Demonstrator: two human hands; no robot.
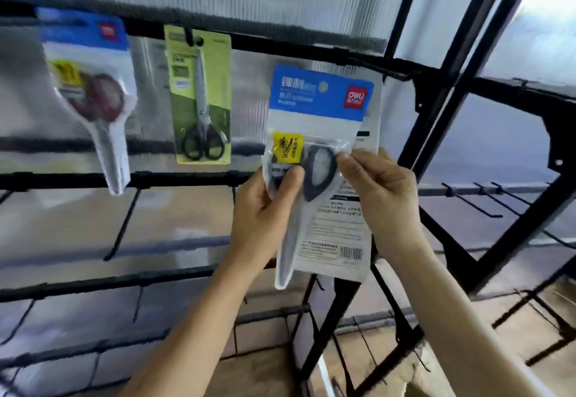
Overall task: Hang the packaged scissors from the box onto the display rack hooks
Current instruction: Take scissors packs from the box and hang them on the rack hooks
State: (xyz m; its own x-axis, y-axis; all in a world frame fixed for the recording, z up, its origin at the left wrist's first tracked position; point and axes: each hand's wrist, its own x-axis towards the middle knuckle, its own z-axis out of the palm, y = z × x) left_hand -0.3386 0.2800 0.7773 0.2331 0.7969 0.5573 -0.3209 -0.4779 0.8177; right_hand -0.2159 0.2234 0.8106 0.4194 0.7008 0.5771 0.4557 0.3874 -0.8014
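Note:
I hold two scissors packs up in front of the black display rack (pixel 280 47). The front pack (pixel 318 100) has a blue header and a yellow sticker, with grey-handled scissors inside. My left hand (pixel 265 206) grips its lower left part. My right hand (pixel 383 191) pinches the edge by the handles and holds a second pack (pixel 339 234) behind it, its printed white back and barcode facing me. Their top edges sit just below the upper bar. Two packs hang on the rack: a blue-headed one (pixel 90 84) at the left and a green-carded one (pixel 199 100) beside it.
Bare black hooks (pixel 124 225) stick out from the lower bars at left, and more hooks (pixel 477 200) at the right. Slanted black frame posts (pixel 442 63) stand right of my hands. A translucent ribbed panel backs the rack. The box is out of view.

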